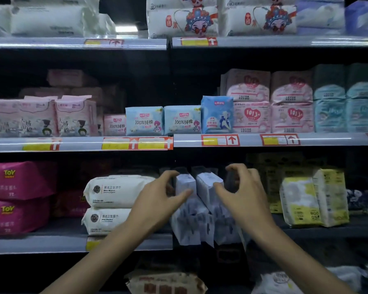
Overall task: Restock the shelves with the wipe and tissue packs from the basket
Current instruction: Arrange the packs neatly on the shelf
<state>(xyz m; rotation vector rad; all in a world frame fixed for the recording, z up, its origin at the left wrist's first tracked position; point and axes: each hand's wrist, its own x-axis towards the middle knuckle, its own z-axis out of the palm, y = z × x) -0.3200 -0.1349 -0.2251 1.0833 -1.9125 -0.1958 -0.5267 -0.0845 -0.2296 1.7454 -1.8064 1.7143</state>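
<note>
Two pale lavender-white packs stand side by side at the middle of the lowest visible shelf, at the gap between its two bays. The left pack and the right pack touch along their long sides. Each has its long axis nearly upright but tilted, the top end leaning away into the shelf and the bottom end hanging out over the near edge. The left hand grips the left pack, thumb laid across its front and fingers curled at its upper left edge. The right hand has its thumb on the right pack's front, its fingers clawed above and to the right; whether they hold the pack I cannot tell. Two white wet-wipe packs lie stacked just left, and yellow-and-white packs stand to the right.
</note>
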